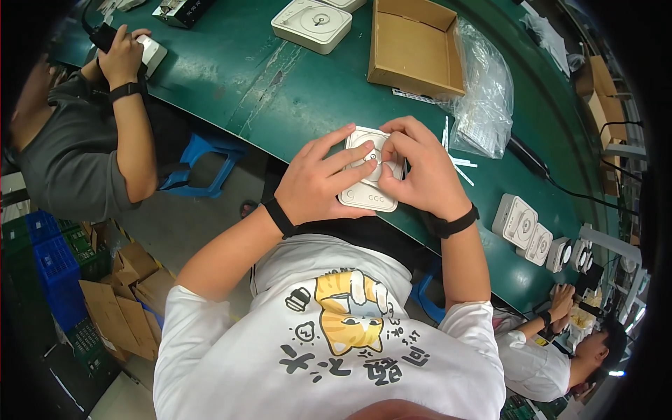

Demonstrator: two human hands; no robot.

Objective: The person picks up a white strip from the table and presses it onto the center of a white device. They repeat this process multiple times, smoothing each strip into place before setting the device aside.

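Note:
A white, rounded box shaped like a small record player is held at the table's near edge, its round platter and small knobs facing up. My left hand grips it from the left, with fingers laid across the platter and the thumb under the near edge. On the right side, my right hand is closed with bent fingers against the device's top and side. Its thumb and index finger press close together near the platter's edge. Whether anything small lies between those fingertips is hidden.
Beyond my hands are an open cardboard box, clear plastic bags and thin white strips. Similar white devices stand at the back and right. Co-workers sit left and right, near a blue stool.

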